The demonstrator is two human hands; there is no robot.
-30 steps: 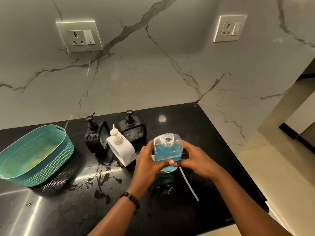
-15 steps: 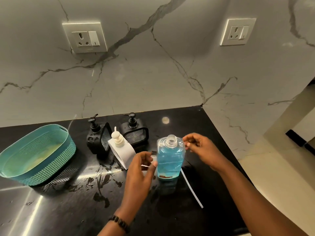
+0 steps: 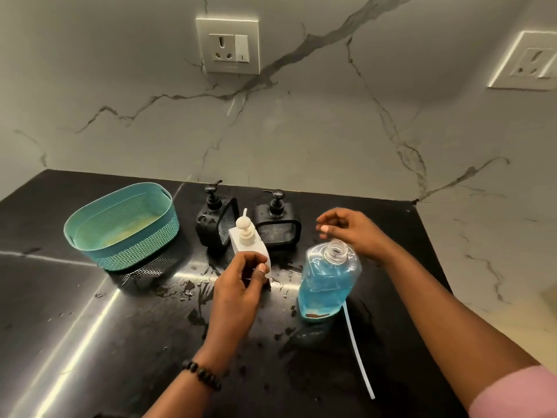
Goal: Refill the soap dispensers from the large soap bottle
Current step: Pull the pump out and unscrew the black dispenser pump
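Black wet worktop (image 3: 90, 342) | soap bottle (image 3: 327, 282) uncapped, standing, blue-filled | white dispenser (image 3: 248, 247) just left of it, pump on | left hand (image 3: 238, 285) reaching dispenser, grip unclear | right hand (image 3: 349, 232) behind bottle, released | pouring not started.

I take this for a home kitchen or washroom counter: a wet black stone countertop (image 3: 90, 342) meets a marble-veined wall. Above it I see a wall socket (image 3: 228, 46); on it, pump soap dispensers (image 3: 272, 220) beside a teal basket (image 3: 120, 233).
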